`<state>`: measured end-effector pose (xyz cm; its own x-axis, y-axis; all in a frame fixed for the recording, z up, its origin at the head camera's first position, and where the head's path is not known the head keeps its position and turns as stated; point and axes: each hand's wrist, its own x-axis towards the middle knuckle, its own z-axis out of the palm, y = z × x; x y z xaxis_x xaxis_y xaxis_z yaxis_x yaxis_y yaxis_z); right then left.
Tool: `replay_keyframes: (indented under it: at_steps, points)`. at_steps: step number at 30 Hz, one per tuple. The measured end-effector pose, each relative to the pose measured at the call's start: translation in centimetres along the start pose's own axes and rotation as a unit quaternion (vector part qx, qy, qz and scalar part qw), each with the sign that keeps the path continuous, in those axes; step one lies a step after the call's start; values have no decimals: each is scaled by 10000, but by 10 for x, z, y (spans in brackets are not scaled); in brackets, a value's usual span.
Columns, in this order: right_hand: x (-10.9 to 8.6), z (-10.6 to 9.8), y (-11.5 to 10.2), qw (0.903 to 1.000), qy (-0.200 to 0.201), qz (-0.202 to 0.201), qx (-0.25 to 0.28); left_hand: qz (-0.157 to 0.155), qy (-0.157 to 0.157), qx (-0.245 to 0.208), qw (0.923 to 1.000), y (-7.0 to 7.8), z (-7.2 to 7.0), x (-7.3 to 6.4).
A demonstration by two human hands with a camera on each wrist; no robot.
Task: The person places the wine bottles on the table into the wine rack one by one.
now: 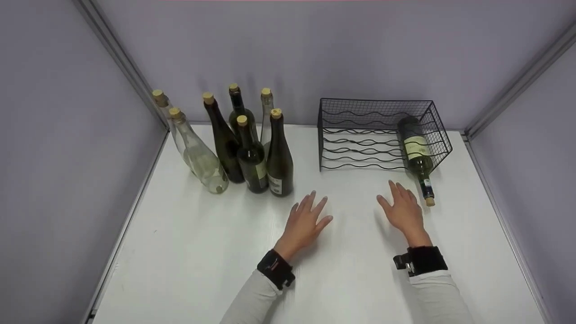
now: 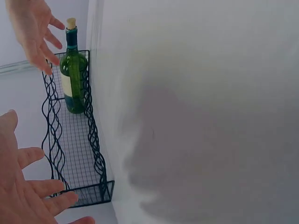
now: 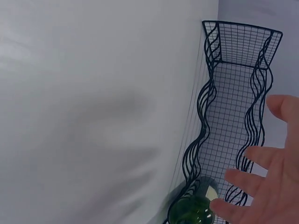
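Note:
A black wire wine rack [image 1: 364, 167] stands at the back right of the white table. One corked green wine bottle [image 1: 417, 147] with a pale label lies in its right end, neck pointing to the front. My right hand [image 1: 405, 213] hovers just left of that bottle's neck, fingers spread, holding nothing. Over the middle of the table is my left hand [image 1: 302, 226], its fingers also spread and holding nothing. Nearest to it stands a dark corked bottle [image 1: 280, 164]. In the left wrist view, the green bottle [image 2: 74, 84] and the rack [image 2: 91, 135] show beyond the left hand's fingers.
Several other corked bottles stand at the back left, among them a clear bottle [image 1: 203, 164], a brown bottle [image 1: 225, 146] and a dark labelled bottle [image 1: 252, 159]. Grey panels [image 1: 279, 54] enclose the table [image 1: 202, 252] at the back and both sides.

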<state>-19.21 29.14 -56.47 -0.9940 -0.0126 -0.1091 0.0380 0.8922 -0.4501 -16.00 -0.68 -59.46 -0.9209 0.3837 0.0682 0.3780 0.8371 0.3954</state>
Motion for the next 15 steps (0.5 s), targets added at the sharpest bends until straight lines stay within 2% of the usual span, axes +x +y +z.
replay_keyframes:
  at_steps: [3, 7, 15]
  points:
    - [-1, 7, -7, 9999, -16, -124, 117, -131, 105, -74, 9998, -7, -2, -2]
    - [0, 13, -14, 9981, -157, -280, 522, -255, 363, -266, 9987, -15, -3, -4]
    - [1, 20, -27, 9915, -481, -390, 1146, -350, 1100, -737, 9906, -32, -5, -11]
